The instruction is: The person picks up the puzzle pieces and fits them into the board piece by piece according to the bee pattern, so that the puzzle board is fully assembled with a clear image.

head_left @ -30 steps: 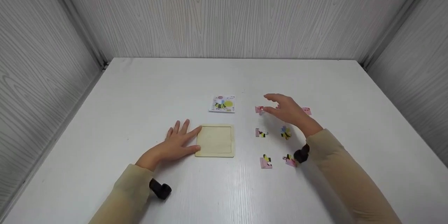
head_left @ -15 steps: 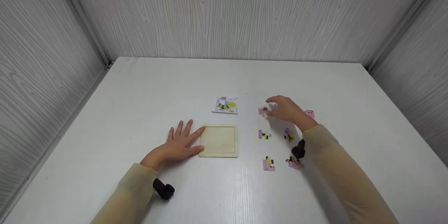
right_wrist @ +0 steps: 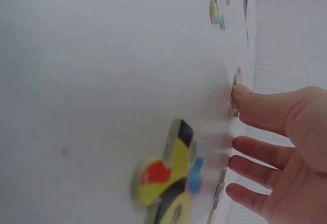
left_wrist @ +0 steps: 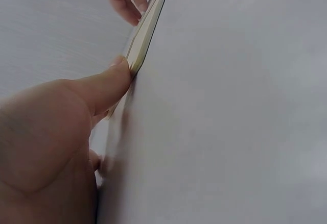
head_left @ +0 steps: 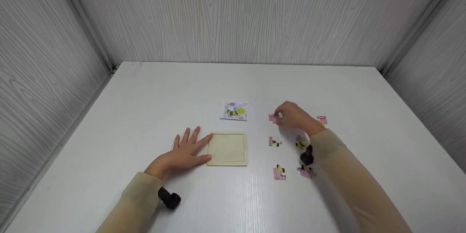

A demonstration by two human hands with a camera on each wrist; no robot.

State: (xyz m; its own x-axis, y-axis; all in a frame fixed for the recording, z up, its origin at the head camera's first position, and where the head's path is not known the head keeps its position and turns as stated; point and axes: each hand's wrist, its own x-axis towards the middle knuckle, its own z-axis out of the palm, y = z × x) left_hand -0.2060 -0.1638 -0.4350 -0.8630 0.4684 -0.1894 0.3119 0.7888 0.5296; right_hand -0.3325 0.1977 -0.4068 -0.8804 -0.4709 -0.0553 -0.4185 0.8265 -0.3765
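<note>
My left hand lies with fingers spread on the table, its thumb and index fingertip touching the left edge of a square wooden puzzle tray. The tray's recess is bare. In the left wrist view the thumb rests at the tray's edge. Right of the tray, my right hand pinches a pink puzzle piece between thumb and index finger, close at the table. The right wrist view shows this piece edge-on at the thumb tip, with the other fingers spread below.
A bee picture card lies behind the tray. Several loose puzzle pieces are spread at the right, including a yellow-black one, a blue-winged one, and a pink-cornered one. A pink piece lies beyond the right wrist.
My right hand has lowered to the pink puzzle piece, and its thumb and index finger have closed on it. The left hand stays at the tray; the head view has shifted slightly.
</note>
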